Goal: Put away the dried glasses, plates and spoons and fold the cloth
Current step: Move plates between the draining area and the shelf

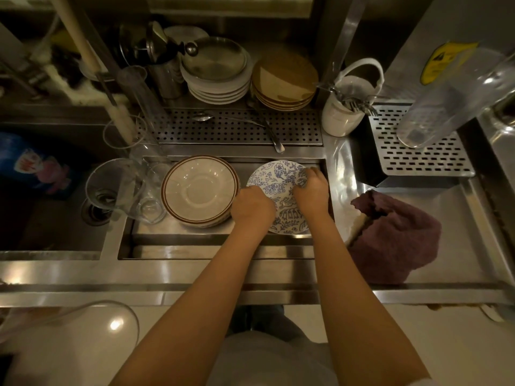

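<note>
Two hands meet on one blue patterned plate (278, 176): the left hand (252, 208) grips its near-left rim and the right hand (310, 190) curls over its far-right rim, so the hands are apart with the plate between them. That plate sits in a recessed steel tray (172, 229) in the counter, just beside a cream brown-rimmed plate (200, 189) — the top of a short stack whose number I cannot tell. Clear glasses (114, 185) crowd the tray's left end, at least three, overlapping too much for a sure count. Behind, a perforated drain tray (237, 132) carries one spoon (203, 117) and a second long utensil. Further back stand two stacks — white plates (220, 90), about five, under a metal lid (214, 59), and brown plates (284, 76). One white holder (340, 118) holds forks. One purple cloth (395, 238) lies bunched on the counter to the right, unfolded.
</note>
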